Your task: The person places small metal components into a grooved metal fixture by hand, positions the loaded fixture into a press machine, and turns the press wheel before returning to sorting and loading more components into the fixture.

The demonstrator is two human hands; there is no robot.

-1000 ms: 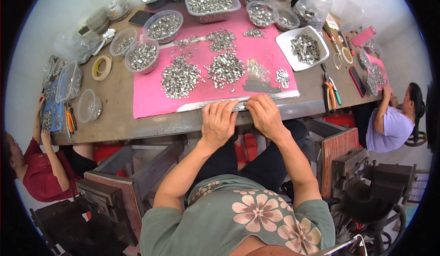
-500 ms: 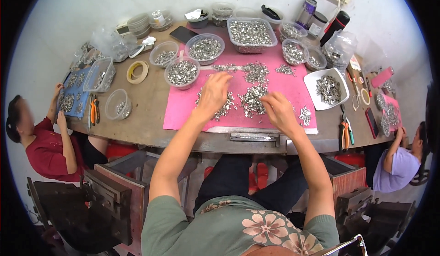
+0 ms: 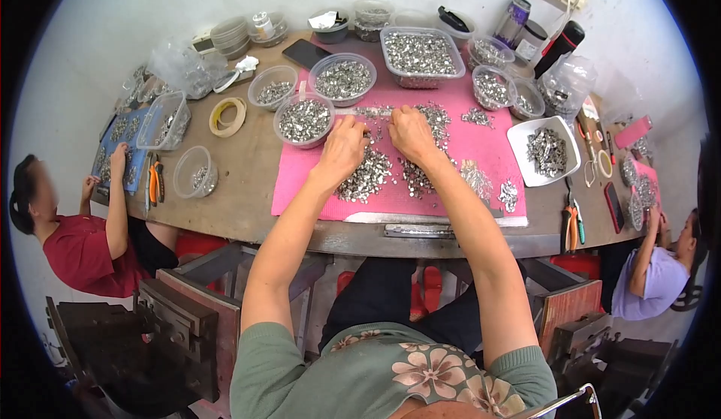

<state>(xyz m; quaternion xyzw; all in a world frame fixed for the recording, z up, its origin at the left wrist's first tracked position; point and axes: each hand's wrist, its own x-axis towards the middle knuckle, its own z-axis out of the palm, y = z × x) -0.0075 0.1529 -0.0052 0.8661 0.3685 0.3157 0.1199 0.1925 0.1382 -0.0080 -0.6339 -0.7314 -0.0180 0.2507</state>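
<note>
Small silvery metal pieces lie in several piles on a pink mat [image 3: 300, 186]. My left hand [image 3: 344, 147] is closed, its fingers bent down beside a round clear tub [image 3: 303, 119] of the same pieces, above the left front pile [image 3: 366, 175]. Just right of it, my right hand [image 3: 412, 135] has its fingertips drawn together over the mat, at the left side of the back pile [image 3: 435, 119]. Whatever the fingertips of either hand hold is too small or hidden to make out. My right wrist partly covers the right front pile [image 3: 414, 177].
A rectangular tub [image 3: 422, 55] and round tubs of metal pieces line the back. To the right are a white square dish [image 3: 544, 152] and orange-handled pliers [image 3: 571, 220]; tape [image 3: 227, 117] and a small tub [image 3: 195, 173] stand left. Two people work at either side.
My right hand has moved left and away from me, from the right front pile to the back pile, near my left hand. The left hand has shifted slightly left and nearer.
</note>
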